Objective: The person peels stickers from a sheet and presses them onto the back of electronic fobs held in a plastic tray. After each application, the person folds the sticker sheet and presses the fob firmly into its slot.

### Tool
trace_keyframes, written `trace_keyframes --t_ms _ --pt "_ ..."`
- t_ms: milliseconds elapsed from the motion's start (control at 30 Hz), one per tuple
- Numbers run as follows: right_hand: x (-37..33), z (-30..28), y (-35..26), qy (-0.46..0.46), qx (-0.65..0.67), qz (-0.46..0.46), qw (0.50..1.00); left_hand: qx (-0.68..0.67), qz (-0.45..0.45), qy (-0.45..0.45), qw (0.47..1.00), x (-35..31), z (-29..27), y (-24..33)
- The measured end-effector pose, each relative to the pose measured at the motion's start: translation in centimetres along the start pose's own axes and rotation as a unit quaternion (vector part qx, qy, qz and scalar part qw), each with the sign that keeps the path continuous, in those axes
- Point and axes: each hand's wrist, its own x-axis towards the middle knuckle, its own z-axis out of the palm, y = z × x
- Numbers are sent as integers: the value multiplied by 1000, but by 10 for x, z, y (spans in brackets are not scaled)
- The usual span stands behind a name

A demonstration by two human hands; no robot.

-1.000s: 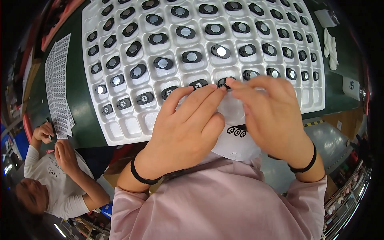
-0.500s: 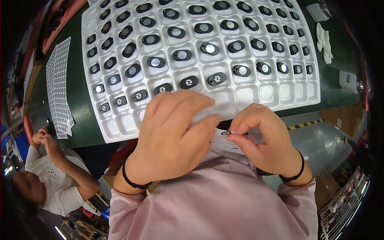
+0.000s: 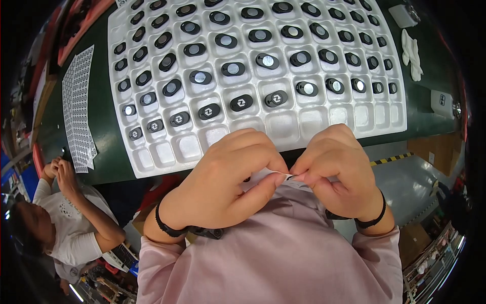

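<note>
Head view: worn fisheye, looking steeply down
Pink shirt [image 3: 273,253]: nearest, lower centre
Left hand [image 3: 228,180], right hand [image 3: 341,172]: close, frame centre
White tray [image 3: 282,126]: farther, upper frame

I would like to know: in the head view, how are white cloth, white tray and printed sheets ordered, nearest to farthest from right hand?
1. White tray: near edge just ahead of the right hand.
2. White cloth: ahead, to the right.
3. Printed sheets: far left.

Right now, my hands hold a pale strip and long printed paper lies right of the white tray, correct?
No: the head view shows the long printed paper left of the white tray. Your left hand and right hand hold the pale strip.
</note>
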Motion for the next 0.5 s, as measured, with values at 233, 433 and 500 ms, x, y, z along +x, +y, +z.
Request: trace_keyframes --t_ms 233,433,500 --pt "-1 1 1 9 -6 -28 1000 -82 -89 -12 993 0 -1 5" --pt "0 4 2 18 -31 -21 999 -31 -56 -4 998 2 2 1" --pt "0 3 3 13 -30 -18 999 22 -20 8 1000 3 3 -1"
